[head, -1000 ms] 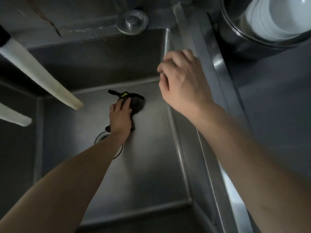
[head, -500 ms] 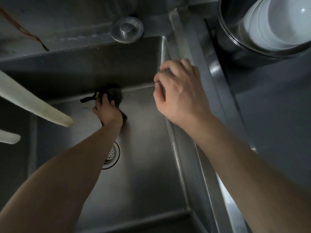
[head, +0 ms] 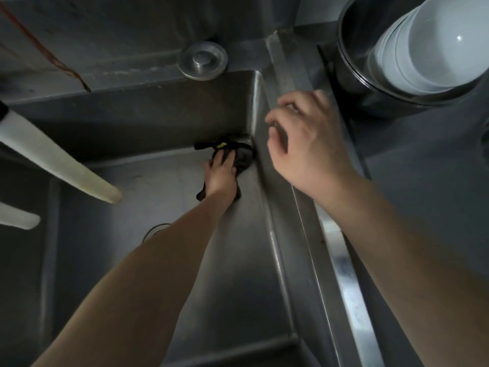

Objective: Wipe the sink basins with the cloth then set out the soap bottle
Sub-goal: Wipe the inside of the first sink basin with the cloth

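In the head view, a stainless steel sink basin (head: 164, 260) is seen from above. The left hand (head: 221, 176) is reached down to the basin floor, where a black cloth (head: 242, 156) with a small yellow-green tag is pressed into the far right corner, touching the right wall. The left fingers (head: 225, 158) are laid over the cloth; whether they are curled round it or merely flat on it cannot be told. Part of the cloth is seen trailing out beneath the wrist.

The right hand (head: 309, 147) is held above the basin's right rim (head: 341, 260), its fingers (head: 275, 117) loosely curled with nothing gripped; whether the rim is touched cannot be told.

A round metal sink plug (head: 202, 60) is seen lying on the ledge behind the basin. The drain strainer (head: 153, 230) is partly hidden by the left forearm. Two pale spouts (head: 60, 161) are seen projecting from the left over the basin. On the bench (head: 428, 181) at right, a steel pot (head: 370, 75) is seen holding stacked white bowls (head: 434, 46).
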`<control>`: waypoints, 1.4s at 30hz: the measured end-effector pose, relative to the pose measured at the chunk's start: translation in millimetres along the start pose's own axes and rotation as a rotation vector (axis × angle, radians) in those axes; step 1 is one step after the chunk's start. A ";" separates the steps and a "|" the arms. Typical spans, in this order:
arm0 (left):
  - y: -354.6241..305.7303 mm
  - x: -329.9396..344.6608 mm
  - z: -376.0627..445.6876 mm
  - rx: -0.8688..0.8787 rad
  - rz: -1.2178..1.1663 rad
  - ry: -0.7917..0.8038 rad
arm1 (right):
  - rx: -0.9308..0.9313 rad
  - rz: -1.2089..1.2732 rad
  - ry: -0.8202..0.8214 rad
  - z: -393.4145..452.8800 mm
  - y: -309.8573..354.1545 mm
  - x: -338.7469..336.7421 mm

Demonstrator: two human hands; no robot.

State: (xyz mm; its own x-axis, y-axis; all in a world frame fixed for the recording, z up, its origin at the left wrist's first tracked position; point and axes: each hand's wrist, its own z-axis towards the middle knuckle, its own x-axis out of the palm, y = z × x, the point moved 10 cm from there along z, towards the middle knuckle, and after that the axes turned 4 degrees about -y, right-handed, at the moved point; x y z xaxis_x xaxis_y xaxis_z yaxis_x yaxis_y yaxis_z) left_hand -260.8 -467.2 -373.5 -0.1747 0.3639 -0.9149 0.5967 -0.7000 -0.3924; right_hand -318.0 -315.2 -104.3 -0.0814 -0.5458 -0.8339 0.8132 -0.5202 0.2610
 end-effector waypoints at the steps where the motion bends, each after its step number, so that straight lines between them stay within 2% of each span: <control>1: -5.1 3.5 -3.3 0.041 0.002 0.017 | 0.018 -0.004 -0.011 -0.1 -6.1 -1.9; 6: -20.8 18.5 -39.6 0.242 -0.038 0.044 | 0.047 -0.014 -0.010 -4.0 -11.7 -1.7; 10: -15.2 10.8 -50.4 0.391 -0.025 -0.018 | 0.054 0.008 -0.035 -2.9 -12.2 -2.5; 14: 14.2 -5.6 -38.0 0.238 -0.108 -0.086 | 0.079 -0.013 -0.043 -2.2 -14.7 0.2; 19: 94.8 -39.1 -19.0 -0.036 0.023 -0.202 | 0.080 -0.013 -0.039 -2.7 -15.3 0.5; 23: 165.7 -65.9 -10.3 -0.169 0.126 -0.272 | 0.075 -0.017 -0.039 -3.0 -13.9 1.2; 28: 218.9 -85.9 -23.1 -0.346 0.109 -0.326 | 0.073 -0.012 -0.051 -3.1 -13.7 0.4; 36: 206.5 -85.8 -31.3 -0.475 0.060 -0.307 | 0.077 -0.004 -0.047 -3.4 -13.5 1.7; 39: 185.0 -72.3 -24.1 -0.436 0.056 -0.289 | 0.077 -0.008 -0.051 -3.4 -14.5 1.2; 42: 142.9 -51.5 -10.8 -0.323 0.021 -0.266 | 0.072 -0.005 -0.064 -3.3 -14.8 0.5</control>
State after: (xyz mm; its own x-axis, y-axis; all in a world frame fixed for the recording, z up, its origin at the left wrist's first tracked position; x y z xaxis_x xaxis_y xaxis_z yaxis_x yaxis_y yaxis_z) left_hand -158.1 -579.4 -381.4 -0.3304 0.1508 -0.9317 0.8099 -0.4616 -0.3619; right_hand -328.2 -305.5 -110.1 -0.1240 -0.5826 -0.8033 0.7695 -0.5675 0.2928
